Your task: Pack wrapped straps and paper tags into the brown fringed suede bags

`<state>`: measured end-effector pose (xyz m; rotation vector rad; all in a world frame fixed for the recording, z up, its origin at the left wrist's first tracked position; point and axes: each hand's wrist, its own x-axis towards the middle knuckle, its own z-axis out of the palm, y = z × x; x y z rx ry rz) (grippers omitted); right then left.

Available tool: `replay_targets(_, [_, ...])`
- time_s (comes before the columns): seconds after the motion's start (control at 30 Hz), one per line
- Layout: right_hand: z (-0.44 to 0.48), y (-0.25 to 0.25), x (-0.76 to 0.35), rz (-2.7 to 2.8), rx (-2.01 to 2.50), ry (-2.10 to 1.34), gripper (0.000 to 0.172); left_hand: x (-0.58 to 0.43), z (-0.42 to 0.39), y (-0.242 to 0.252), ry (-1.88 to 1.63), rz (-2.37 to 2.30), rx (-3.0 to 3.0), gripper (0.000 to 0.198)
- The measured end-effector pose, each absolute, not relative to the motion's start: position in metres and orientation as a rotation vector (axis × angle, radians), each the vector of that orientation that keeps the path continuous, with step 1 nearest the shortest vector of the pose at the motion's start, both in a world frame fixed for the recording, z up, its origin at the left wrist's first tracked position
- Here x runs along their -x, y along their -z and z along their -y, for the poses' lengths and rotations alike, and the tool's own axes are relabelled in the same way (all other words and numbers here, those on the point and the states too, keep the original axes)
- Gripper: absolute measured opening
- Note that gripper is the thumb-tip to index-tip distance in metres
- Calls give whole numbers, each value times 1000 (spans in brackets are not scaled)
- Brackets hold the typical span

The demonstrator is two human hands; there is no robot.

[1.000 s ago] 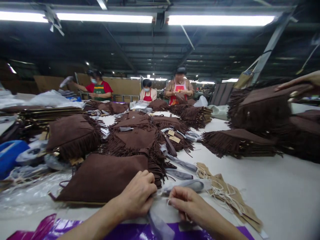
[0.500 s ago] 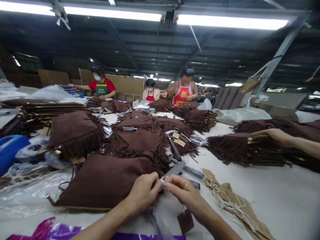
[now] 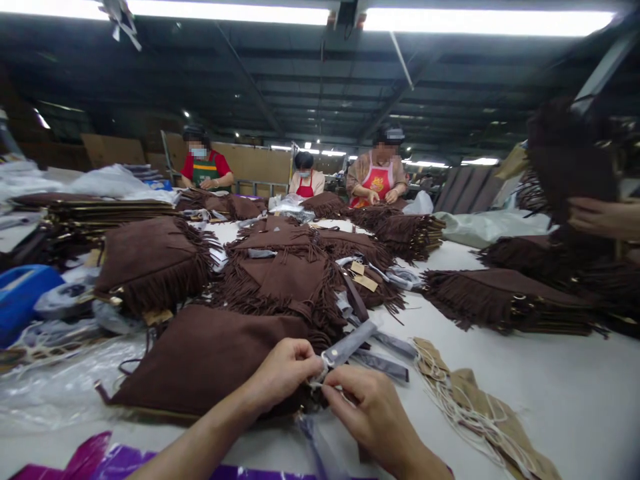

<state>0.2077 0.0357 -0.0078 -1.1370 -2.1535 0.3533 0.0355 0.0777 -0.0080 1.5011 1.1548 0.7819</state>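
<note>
In the head view, the left hand [image 3: 287,370] is pinched closed on the near end of a grey-wrapped strap [image 3: 354,341], while the right hand [image 3: 373,407] pinches white string [image 3: 326,361] there. The strap's long axis runs away and rightward, its near end about equally close to both hands; it lies just beyond their fingertips, right of the brown bag [image 3: 210,360].
</note>
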Motion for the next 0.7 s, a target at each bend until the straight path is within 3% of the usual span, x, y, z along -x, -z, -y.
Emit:
replay_targets(0.4, [-26, 15, -198, 2295, 977, 429, 39, -38, -77, 18, -699, -1233, -1447, 13])
replay_targets(0.7, [-25, 12, -190, 2272, 903, 479, 50, -36, -75, 17, -649, -1256, -1468, 9])
